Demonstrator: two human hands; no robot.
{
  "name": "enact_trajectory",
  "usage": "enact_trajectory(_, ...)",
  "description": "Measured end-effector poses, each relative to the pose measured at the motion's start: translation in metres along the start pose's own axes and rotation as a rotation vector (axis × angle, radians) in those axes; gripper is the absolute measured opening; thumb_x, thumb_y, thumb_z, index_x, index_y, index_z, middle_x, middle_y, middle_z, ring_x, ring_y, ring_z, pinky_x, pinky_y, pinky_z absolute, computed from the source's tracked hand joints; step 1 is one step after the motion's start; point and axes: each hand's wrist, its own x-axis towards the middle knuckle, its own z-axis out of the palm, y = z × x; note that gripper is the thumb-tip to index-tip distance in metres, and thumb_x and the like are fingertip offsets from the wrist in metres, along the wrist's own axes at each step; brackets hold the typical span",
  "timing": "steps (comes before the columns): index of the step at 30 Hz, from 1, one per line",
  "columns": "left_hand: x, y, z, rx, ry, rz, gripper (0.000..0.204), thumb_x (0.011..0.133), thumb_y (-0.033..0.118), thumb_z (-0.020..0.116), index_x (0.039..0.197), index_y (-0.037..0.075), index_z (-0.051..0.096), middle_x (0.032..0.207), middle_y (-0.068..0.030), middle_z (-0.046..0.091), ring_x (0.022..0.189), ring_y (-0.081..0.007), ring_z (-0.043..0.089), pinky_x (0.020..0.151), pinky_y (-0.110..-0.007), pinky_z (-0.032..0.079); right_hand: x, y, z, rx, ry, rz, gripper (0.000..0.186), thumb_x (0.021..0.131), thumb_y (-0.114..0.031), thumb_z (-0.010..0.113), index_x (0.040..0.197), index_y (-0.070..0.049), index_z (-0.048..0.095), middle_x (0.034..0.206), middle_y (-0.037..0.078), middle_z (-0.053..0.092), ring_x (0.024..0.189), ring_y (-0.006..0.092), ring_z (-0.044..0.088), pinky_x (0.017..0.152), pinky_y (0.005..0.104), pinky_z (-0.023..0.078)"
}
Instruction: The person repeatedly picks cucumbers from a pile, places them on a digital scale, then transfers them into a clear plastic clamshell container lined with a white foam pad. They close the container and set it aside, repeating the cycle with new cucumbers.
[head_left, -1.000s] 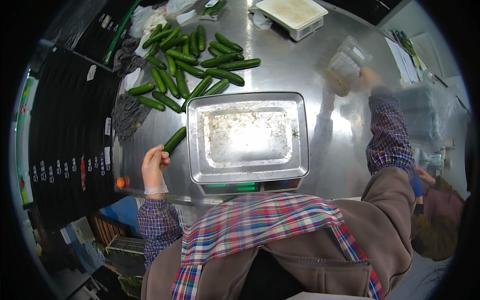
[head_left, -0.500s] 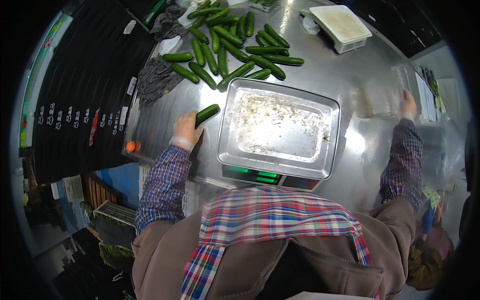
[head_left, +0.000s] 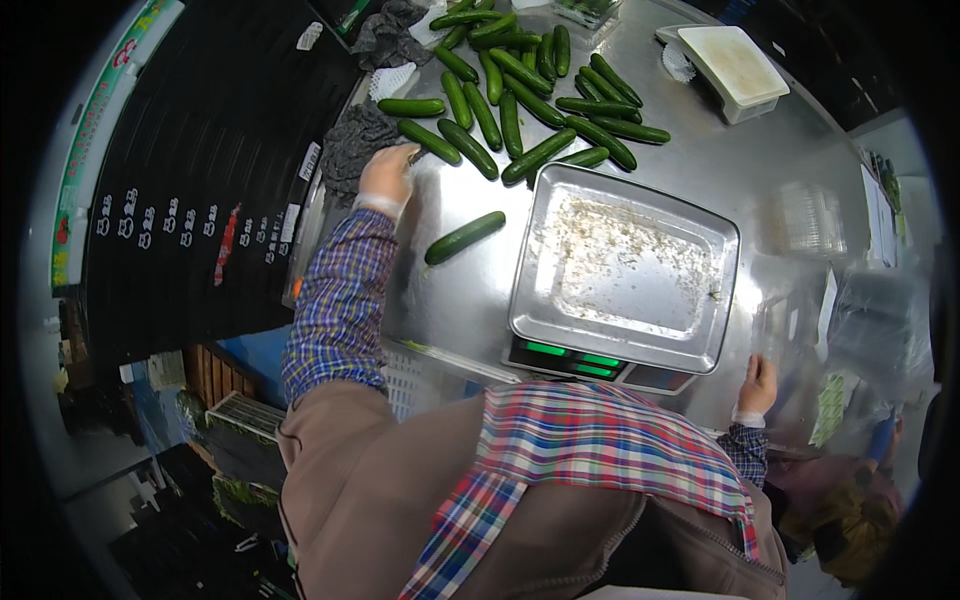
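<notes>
My left hand (head_left: 388, 175), with a clear band at the wrist, is at the edge of a crumpled dark grey cloth (head_left: 350, 140), just below the leftmost cucumbers. Its fingertips are bent and partly hidden, so its grip is unclear. A single cucumber (head_left: 465, 238) lies loose on the metal table, between that hand and the scale. Several more cucumbers (head_left: 540, 155) are heaped at the far side. At the lower right, my right hand (head_left: 758, 385) is closed on the edge of a see-through plastic container (head_left: 773, 325), whose outline is faint.
A scale with a steel tray (head_left: 625, 345) and green displays stands at the table's near edge. Clear containers (head_left: 808, 220) lie right of it. A white lidded tub (head_left: 735, 70) sits far right. Black crates (head_left: 200, 170) line the left side. Another person (head_left: 850, 515) is at the lower right.
My left hand has let go of the single cucumber, which now lies on the table, and has moved away toward the cloth. My right hand has come nearer my body with the clear container. The view has shifted.
</notes>
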Motion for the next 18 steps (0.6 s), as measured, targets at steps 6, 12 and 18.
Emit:
enact_trajectory(6, 0.048, -0.009, 0.036, 0.485, -0.347, 0.188, 0.037, 0.08, 0.003, 0.052, 0.116, 0.012, 0.058, 0.115, -0.0068, 0.059, 0.118, -0.0273, 0.047, 0.096, -0.047, 0.036, -0.062, -0.011, 0.03, -0.015, -0.273, 0.259, 0.01, 0.085, -0.015, 0.064, 0.09, -0.008, 0.06, 0.083, 0.01, 0.06, 0.077, 0.0284, 0.059, 0.069, 0.0365, 0.046)
enact_trajectory(12, 0.075, -0.013, 0.015, 0.415, -0.7, 0.007, 0.027, 0.07, 0.013, 0.06, 0.096, 0.006, 0.067, 0.1, -0.0141, 0.063, 0.098, -0.0323, 0.058, 0.087, -0.04, 0.046, -0.063, -0.017, 0.034, -0.066, -0.222, 0.248, 0.012, 0.084, -0.017, 0.064, 0.091, -0.01, 0.058, 0.082, 0.009, 0.059, 0.078, 0.03, 0.058, 0.068, 0.0383, 0.045)
enact_trajectory(18, 0.156, -0.06, 0.024, -0.272, -0.558, -0.79, 0.046, 0.072, 0.017, 0.064, 0.118, 0.008, 0.06, 0.108, -0.0195, 0.063, 0.103, -0.0325, 0.059, 0.09, -0.035, 0.046, -0.067, -0.023, 0.04, -0.113, -0.176, 0.399, 0.013, 0.084, -0.016, 0.064, 0.094, -0.01, 0.058, 0.088, 0.009, 0.062, 0.082, 0.0312, 0.06, 0.07, 0.0392, 0.047)
